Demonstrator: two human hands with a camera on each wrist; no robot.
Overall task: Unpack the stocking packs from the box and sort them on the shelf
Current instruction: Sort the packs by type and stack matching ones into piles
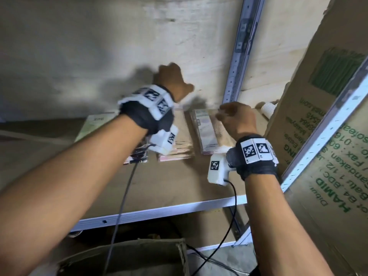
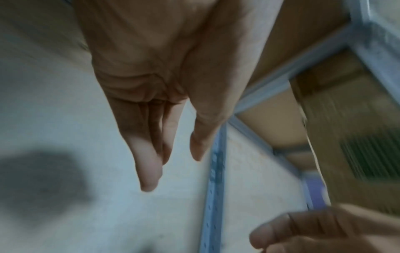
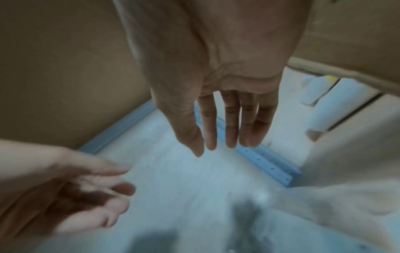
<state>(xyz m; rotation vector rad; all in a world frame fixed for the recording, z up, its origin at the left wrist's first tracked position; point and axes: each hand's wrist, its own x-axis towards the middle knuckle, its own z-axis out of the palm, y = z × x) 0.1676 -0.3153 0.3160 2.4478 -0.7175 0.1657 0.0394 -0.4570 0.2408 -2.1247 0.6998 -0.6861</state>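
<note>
Stocking pack [image 1: 95, 124] reads "EVE"; carton [image 1: 326, 120] reads "HAMID"; left hand [image 1: 172, 81] empty

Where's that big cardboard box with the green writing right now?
In the head view the box stands on the right, leaning against the shelf's metal upright, just right of the right hand and the stocking packs.
</note>
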